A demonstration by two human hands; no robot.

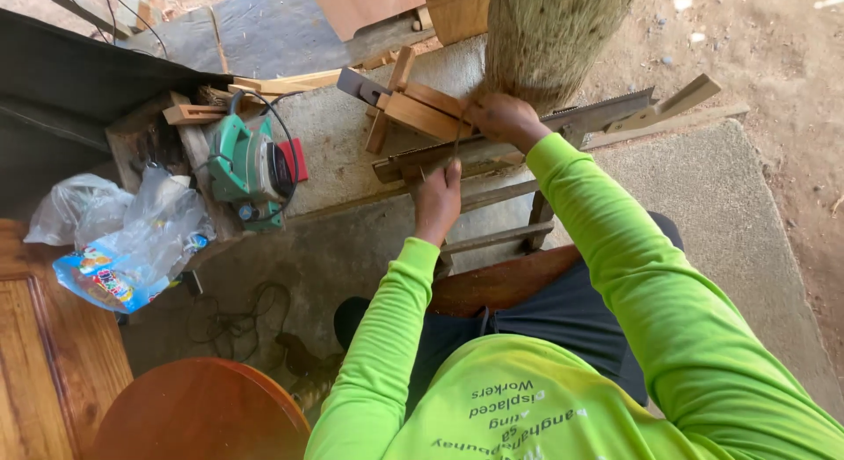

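From the head view, looking down over a bright green long-sleeved shirt, both hands work at a hand saw (pixel 527 135) that lies clamped along a low wooden frame (pixel 492 200) at the foot of a rough post (pixel 549 33). The saw blade runs from left to right, teeth upward, its pale wooden handle (pixel 668 104) sticking out well to the right.

The left hand (pixel 438 200) sits just below the blade, fingers curled shut around the near end of a thin dark tool, perhaps a file (pixel 457 148). That tool runs up across the blade to the right hand (pixel 503 117), whose fingers close over its far end, just above the blade and close against the post. So the blade lies between the two hands, with the thin tool crossing it; whether the tool touches the teeth is too small to tell.

To the left, a green electric planer (pixel 253 170) rests on wood scraps (pixel 198 113), beside crumpled plastic bags (pixel 123 240). A black cord (pixel 237 319) trails over the concrete floor (pixel 703 214).
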